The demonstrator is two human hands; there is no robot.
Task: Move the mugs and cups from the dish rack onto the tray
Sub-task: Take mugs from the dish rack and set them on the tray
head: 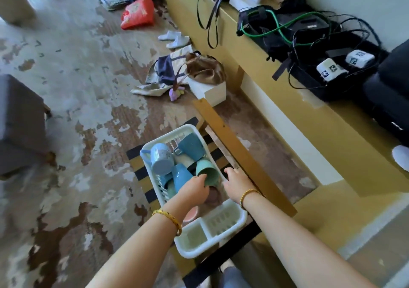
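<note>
**Step in hand: first mug pick, tray not in sight**

Worn, patchy floor (73, 101), cluttered room; a low striped surface (137, 166) carries the white dish rack (223, 232). Long yellow bench (332, 132) on the right holds black gear and cables.

Rack contents, as far as I can see:
- pale blue mug (160, 158), on its side, far left
- dark teal mug (191, 147), far end, handle toward the pale blue one
- blue cup (181, 177), tipped, middle
- green cup (207, 172), tipped, mouth toward the person
- brownish cup (213, 197) and a pink one (191, 215) low down, partly hidden by the arm

Left hand (193, 189) is down in the rack, fingers curled at the green cup's rim. Looks like contact, but whether the grip has closed on it I can't tell; the fingertips are hidden. Right hand (235, 182) is on the rack's right wall, fingers over the edge, most likely steadying it.

Judgement: task is at the start. All the mugs and cups I can count sit in the rack, nothing lifted. No tray anywhere in view, so the drop-off spot is unknown from here.

Next move calls for:
- firm hold on the green cup, lift straight up to clear the blue cup beside it
- keep the rack pinned, as it's light plastic on a small surface and could slide
- locate the tray before swinging away
</note>
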